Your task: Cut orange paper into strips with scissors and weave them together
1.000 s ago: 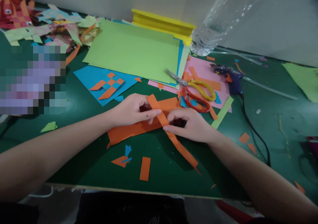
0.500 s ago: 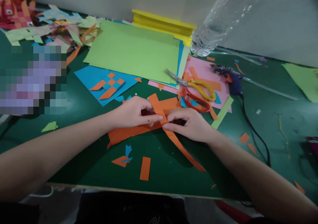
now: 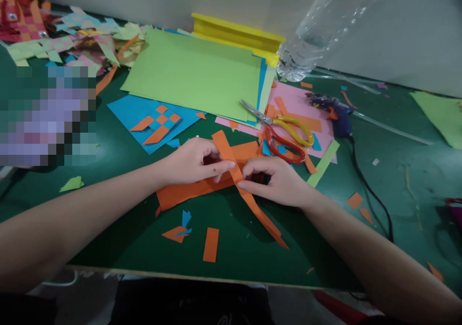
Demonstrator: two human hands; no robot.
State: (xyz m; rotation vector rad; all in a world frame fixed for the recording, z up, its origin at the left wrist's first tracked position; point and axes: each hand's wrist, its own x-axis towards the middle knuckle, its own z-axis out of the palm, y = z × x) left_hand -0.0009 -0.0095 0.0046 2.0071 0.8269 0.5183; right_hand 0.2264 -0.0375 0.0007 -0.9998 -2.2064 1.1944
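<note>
Between my two hands is a long orange paper strip [image 3: 231, 157], slanting from upper left down to a split lower end. My left hand [image 3: 202, 164] pinches its upper part with the thumb in front. Lower on the same strip, my right hand [image 3: 274, 178] pinches it between thumb and fingers. Beneath my hands a larger folded orange paper piece [image 3: 187, 193] lies on the green table. Beyond them, a small woven paper fish [image 3: 162, 122] in orange and blue rests on a blue sheet [image 3: 124, 108].
Scissors [image 3: 285, 130] with yellow and red handles lie behind my right hand. A stack of green paper [image 3: 195, 70] sits at the back beside a bottle [image 3: 306, 41]. A glue gun [image 3: 339, 116] with a cord is at the right. An orange scrap [image 3: 211, 244] lies near the front edge.
The upper end of the strip has shifted slightly up and left with my left hand. Its lower end has swung a little left and now shows two tips.
</note>
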